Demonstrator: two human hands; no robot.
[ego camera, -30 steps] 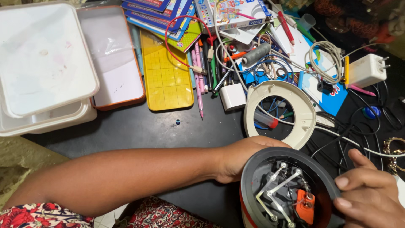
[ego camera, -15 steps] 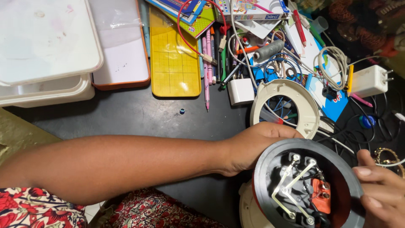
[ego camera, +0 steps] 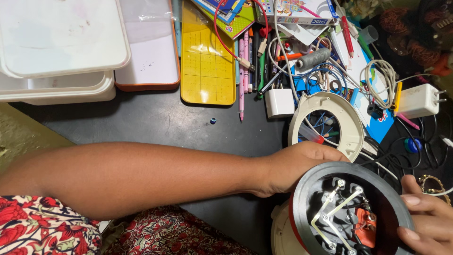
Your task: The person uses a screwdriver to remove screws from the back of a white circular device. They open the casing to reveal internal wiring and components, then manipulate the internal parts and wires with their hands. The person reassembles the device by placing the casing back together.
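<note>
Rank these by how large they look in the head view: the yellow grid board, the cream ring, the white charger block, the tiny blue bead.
1. Yellow grid board
2. Cream ring, though nearer and possibly comparable
3. White charger block
4. Blue bead

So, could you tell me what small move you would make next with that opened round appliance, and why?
Probably tilt the round appliance base a little more toward the camera. The left hand and right hand grip its rim from both sides, and its lower edge runs out of the frame, so part of the metal strips and the orange part is hidden.
</note>
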